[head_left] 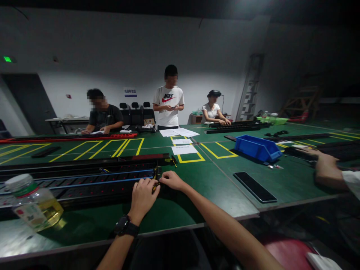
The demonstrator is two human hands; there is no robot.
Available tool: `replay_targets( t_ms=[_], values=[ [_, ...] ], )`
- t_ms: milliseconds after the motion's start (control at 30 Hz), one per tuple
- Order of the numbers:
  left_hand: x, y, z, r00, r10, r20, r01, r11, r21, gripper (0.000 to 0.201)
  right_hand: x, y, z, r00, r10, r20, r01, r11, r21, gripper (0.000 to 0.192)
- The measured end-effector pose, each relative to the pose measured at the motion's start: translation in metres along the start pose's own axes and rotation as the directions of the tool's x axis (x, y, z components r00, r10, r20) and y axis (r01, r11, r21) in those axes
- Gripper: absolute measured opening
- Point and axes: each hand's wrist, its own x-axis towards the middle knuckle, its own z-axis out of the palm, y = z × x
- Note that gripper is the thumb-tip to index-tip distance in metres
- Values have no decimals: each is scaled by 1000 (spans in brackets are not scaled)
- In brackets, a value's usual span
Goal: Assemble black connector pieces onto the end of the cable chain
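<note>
Assembly step in hand, as judged: both hands are working at the near end of the long black strip (84, 183) lying on the desk (213, 187). The left hand (143, 197), fingers curled, and the right hand (173, 180) are pinching a small yellow part (155, 186); the next move calls for fine alignment.

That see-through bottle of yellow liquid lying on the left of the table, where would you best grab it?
Round the body of the bottle, coming from above. It lies tilted on the green table, white cap pointing up-left, so the broad sides are free and the cap is a poorer grip.
</note>
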Motion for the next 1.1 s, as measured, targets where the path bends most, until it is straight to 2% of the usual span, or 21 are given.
replay_targets(
  t_ms=[433,800,1100],
  values=[
    [1,5,-2,999,-32,28,31,999,37,27,3,10,4,1000,-26,-1,26,1000,7,26],
    [1,8,2,1000,-19,4,19,996,82,25,4,10,4,1000,-26,10,26,1000,4,25],
    [1,9,0,999,-34,-7,35,998,56,23,2,9,3,999,-42,-4,42,999,1,25]
  ],
)
